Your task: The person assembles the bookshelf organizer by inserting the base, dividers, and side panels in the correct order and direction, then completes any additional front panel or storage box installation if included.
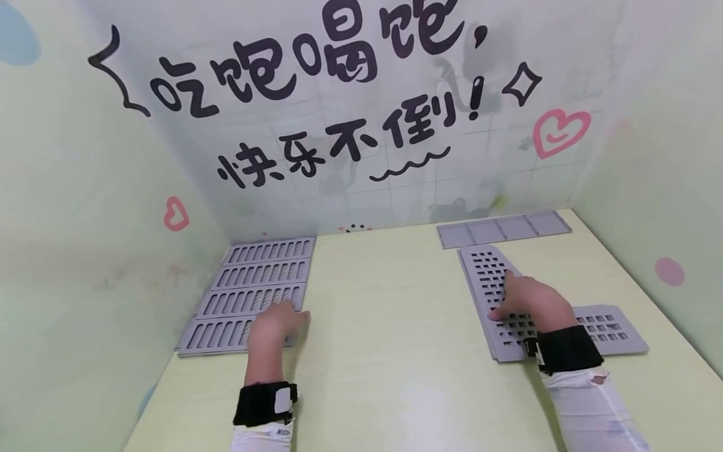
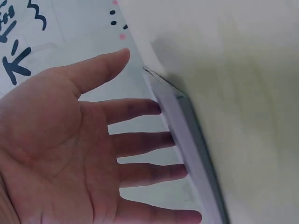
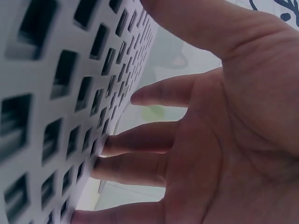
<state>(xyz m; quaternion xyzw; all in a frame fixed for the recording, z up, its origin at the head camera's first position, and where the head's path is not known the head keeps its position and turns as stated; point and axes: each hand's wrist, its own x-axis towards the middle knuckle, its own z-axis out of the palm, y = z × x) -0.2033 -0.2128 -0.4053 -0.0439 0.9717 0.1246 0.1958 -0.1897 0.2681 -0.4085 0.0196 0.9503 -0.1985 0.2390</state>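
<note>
On the tabletop (image 1: 384,314), we judge left-edge slotted panels (image 1: 248,289) aligned, perforated panels (image 1: 484,299) unaligned, fingers spread on left hand (image 1: 275,328) and right hand (image 1: 533,304).

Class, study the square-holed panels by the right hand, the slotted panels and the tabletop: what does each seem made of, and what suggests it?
Square-holed panels: probably moulded grey plastic, matt; crisp, regular openings suggest it.
Slotted panels: likely similar plastic, judging by matching colour and dull finish.
Tabletop: perhaps laminate; it looks smooth and reflects a soft bright patch.
</note>
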